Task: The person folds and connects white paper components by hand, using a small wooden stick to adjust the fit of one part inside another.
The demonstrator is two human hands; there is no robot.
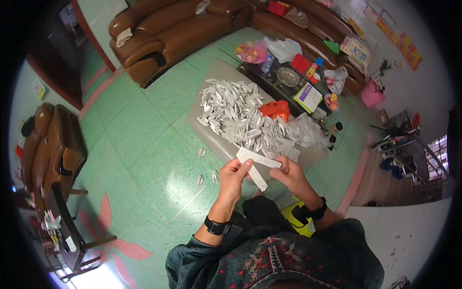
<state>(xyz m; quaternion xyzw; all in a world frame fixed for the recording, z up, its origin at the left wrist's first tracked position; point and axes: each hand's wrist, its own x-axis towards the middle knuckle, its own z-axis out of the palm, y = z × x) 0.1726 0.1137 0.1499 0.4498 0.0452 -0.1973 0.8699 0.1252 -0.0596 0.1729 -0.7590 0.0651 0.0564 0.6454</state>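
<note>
Both my hands grip a flat white strip (258, 158) in front of my body. It bends sharply, with one arm running across to the right and another hanging down toward my lap. My left hand (232, 179) pinches it near the bend between thumb and fingers. At the strip's right end, my right hand (293, 177) closes on it, thumb toward the middle. Just beyond them, a large heap of folded white-grey pieces (231, 106) covers much of a low grey table (219, 72). Whether the strip is paper or cloth I cannot tell.
A red plastic bag (275, 110) and a clear plastic bag (308, 131) lie by the heap. Behind is a dark coffee table (260, 79) with a bottle (267, 64) and a glass ashtray (288, 76). Folded pieces (199, 180) lie on the green floor. Brown sofas (178, 41) stand farther back.
</note>
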